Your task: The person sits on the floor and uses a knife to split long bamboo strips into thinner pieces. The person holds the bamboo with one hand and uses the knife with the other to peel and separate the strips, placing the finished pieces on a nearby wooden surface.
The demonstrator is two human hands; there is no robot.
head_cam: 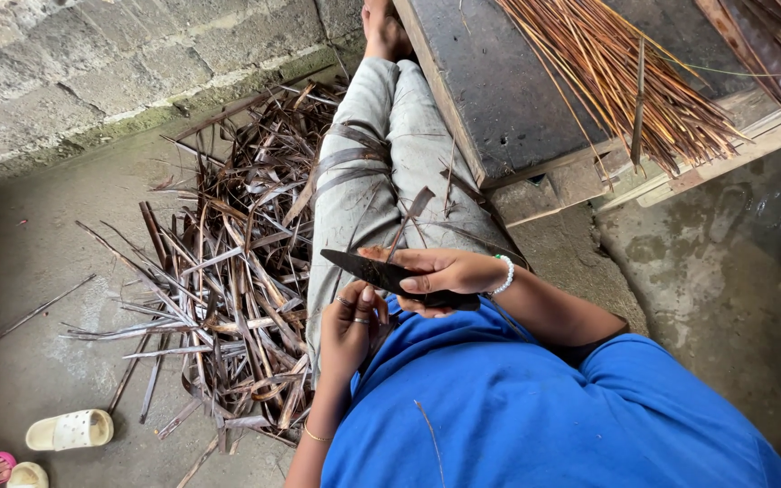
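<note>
Gripping dark knife blade (381,274) in right hand (445,276), over lap | left hand (350,330) fingers curled, pinching thin leaf strip (406,221) | stripped leaf waste (228,271) heaped on floor | cleaned midribs (616,81) piled on bench (481,99); much seemingly done.

A rough outdoor work yard: grey block wall (92,63) at ten o'clock, dried brown leaf strips (228,271) heaped on concrete floor (38,361).

No packages, labels, signs or screens show anywhere around the fingers in this view, whether close by them or farther off.
</note>
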